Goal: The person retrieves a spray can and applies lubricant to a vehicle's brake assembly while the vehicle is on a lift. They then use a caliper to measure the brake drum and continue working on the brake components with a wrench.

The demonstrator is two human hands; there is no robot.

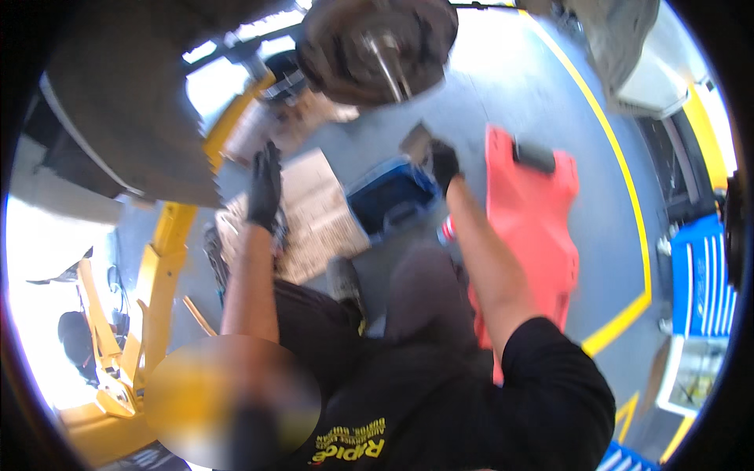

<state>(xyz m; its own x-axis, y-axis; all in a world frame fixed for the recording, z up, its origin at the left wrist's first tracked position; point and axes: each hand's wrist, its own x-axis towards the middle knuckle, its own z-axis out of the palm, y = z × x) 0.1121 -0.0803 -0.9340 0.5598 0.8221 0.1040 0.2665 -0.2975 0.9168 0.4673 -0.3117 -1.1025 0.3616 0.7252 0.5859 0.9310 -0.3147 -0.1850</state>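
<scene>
My left hand, in a black glove, is held out with its fingers straight, over the edge of a sheet of brown cardboard on the floor. Nothing shows in it. The fingers of my right hand, also gloved in black, are closed on a flat grey-brown piece; blur hides what it is made of. Just below and left of that hand stands an open blue bin. Ahead of me hangs a rusty wheel hub with a brake disc, its bare metal stub pointing down in the picture.
A red mechanic's creeper with a dark headrest lies on my right. Yellow lift arms rise at the left, near a large dark round part. A blue tool chest stands far right, beyond a yellow floor line.
</scene>
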